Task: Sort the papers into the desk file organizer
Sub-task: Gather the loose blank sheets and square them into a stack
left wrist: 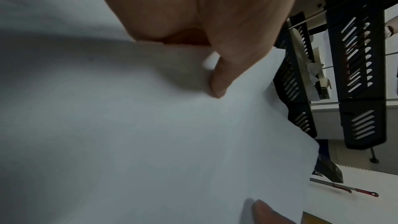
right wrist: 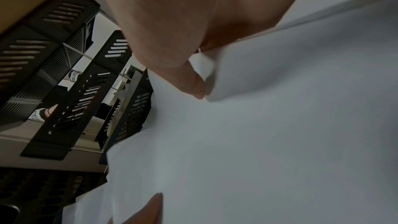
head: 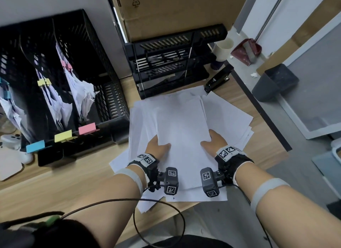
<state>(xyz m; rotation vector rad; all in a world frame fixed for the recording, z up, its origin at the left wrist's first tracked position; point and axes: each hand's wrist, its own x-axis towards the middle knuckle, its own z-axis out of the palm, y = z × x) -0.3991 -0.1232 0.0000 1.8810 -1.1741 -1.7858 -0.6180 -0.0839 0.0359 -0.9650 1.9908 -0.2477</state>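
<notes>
We see two hands on one sheet [head: 181, 122]. The left hand [head: 157, 148] pinches the sheet's near left edge, thumb [left wrist: 221, 81] on top and the other fingers hidden beneath. The right hand [head: 214, 139] pinches the near right edge the same way, thumb [right wrist: 189, 81] on top; a second fingertip shows at the lower edge of each wrist view. The held sheet is white and lies over a loose, fanned pile [head: 227, 116] of white papers on the wooden desk [head: 60, 183]; we cannot count the sheets in the pile.

Left of the pile stands one black upright organizer [head: 103, 77] with four slots. Three slots hold clipped paper bundles, and the rightmost slot shows no paper. We count three labels on its front lip: blue [head: 35, 146], yellow [head: 63, 135] and pink [head: 87, 128]. Clips of the same three colours sit on the bundles.

Behind the pile stands one black stacked tray rack [head: 171, 63], with one cardboard box [head: 175, 9] behind it. One black stapler [head: 218, 80] touches the pile's far right corner, and one pale cup [head: 222, 49] stands beyond it. One white game controller [head: 11, 140] lies at the desk's left edge. On the floor we see one dark bin [head: 275, 82] and one red dustpan [head: 246, 51].
</notes>
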